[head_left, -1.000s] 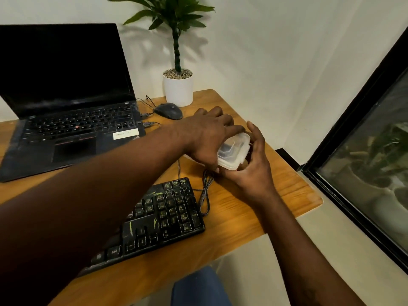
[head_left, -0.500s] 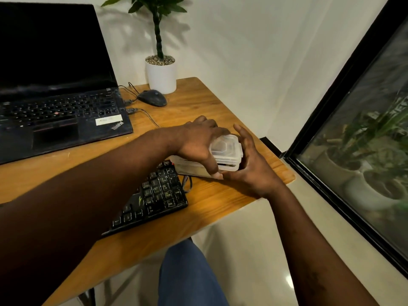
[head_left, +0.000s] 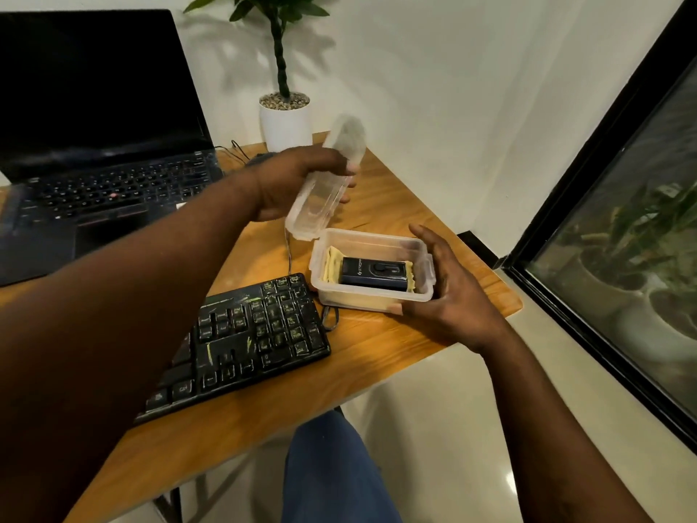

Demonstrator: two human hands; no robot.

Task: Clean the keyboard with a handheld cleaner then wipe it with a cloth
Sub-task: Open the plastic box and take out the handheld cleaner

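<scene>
A clear plastic box (head_left: pixel 377 296) stands uncovered on the wooden desk (head_left: pixel 377 356), right of the black keyboard (head_left: pixel 249 334). Inside lies a dark handheld cleaner (head_left: pixel 373 276) on a folded yellow cloth (head_left: pixel 332 266). My left hand (head_left: pixel 290 183) grips the clear lid (head_left: pixel 326 190), lifted and tilted above the box's far left corner. My right hand (head_left: pixel 449 292) holds the box's right end, thumb at the front wall and fingers spread past the side clip.
An open black laptop (head_left: pixel 98 152) sits at the back left. A white pot with a plant (head_left: pixel 285 120) stands at the back, a dark mouse (head_left: pixel 260 158) partly hidden behind my left hand. The desk's edge is just right of the box; a glass window is beyond.
The lid has come off the box: my left hand lifted it up and back. The cleaner and cloth inside are now exposed. My right hand still steadies the box.
</scene>
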